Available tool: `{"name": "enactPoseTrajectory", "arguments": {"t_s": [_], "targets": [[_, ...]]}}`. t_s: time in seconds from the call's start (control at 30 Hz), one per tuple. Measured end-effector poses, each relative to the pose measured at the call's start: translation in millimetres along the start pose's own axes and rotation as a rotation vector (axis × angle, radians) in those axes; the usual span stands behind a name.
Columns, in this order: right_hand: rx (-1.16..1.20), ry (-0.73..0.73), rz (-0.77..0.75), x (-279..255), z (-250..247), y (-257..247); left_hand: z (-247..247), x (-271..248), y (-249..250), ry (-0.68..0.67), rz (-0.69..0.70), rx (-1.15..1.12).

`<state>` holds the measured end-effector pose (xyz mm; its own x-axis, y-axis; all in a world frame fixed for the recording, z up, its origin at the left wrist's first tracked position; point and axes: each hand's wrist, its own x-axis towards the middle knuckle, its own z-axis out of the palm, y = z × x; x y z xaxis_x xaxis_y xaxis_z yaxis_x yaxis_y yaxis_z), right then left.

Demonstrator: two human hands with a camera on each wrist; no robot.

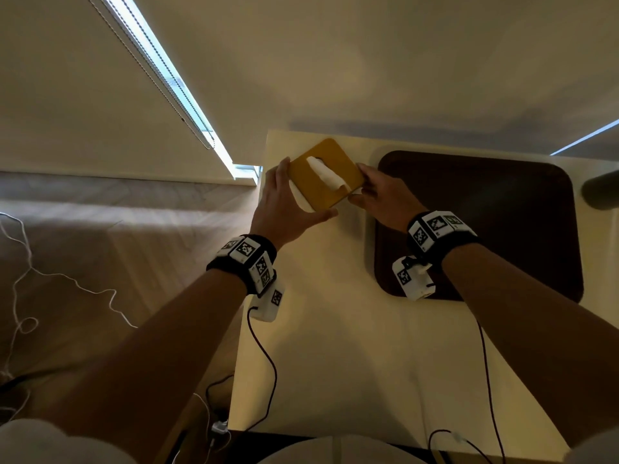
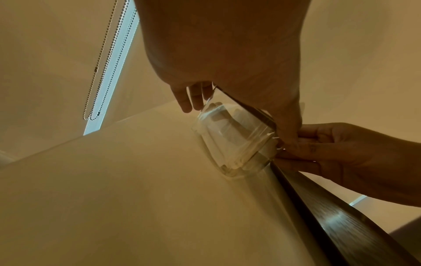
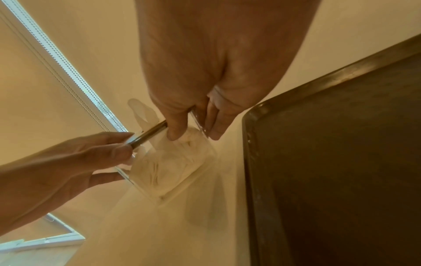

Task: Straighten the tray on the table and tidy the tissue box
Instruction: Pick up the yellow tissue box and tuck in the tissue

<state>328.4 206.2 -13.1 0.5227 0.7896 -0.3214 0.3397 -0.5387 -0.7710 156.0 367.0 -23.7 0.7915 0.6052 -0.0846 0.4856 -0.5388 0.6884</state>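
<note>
The tissue box has a yellow-brown lid, clear walls and a white tissue sticking out of its slot. It stands skewed at the table's far left corner. My left hand grips its left side, thumb along the near edge. My right hand pinches its right corner. The dark brown tray lies to the right of the box, under my right wrist, its rim close to the box.
The cream table ends just left of the box, with wooden floor below. A window blind with a bead chain hangs at the left. Cables trail from both wrist units. A dark rounded object sits at the far right edge.
</note>
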Motion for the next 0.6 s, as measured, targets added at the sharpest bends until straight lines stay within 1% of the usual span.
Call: {"name": "enactPoseTrajectory", "arguments": {"t_s": [0.07,0.13,0.23,0.33,0.43,0.53,0.6], "targets": [[0.041,0.024,0.075,-8.6,7.0,-1.2,-1.4,-1.2,-1.2,0.003,0.012,-0.016],[0.074,0.095,0.146,-21.8,20.3,-2.6,-5.7,1.1,-4.2,-0.001,0.026,-0.072],[0.169,0.173,0.207,-45.5,46.1,-8.9,-16.0,14.9,-8.2,-0.037,0.021,-0.155],[0.255,0.173,0.227,-56.7,76.4,-13.3,-25.3,32.9,-8.5,-0.097,-0.003,-0.133],[0.294,0.170,0.201,-52.4,98.3,-14.2,-28.8,41.1,-8.7,-0.155,0.046,-0.099],[0.350,0.229,0.190,-43.4,106.3,-17.2,-31.5,39.5,-10.1,-0.165,0.070,-0.096],[0.336,0.269,0.168,-38.1,103.7,-18.1,-32.3,35.3,-9.3,-0.150,0.062,-0.100]]}}
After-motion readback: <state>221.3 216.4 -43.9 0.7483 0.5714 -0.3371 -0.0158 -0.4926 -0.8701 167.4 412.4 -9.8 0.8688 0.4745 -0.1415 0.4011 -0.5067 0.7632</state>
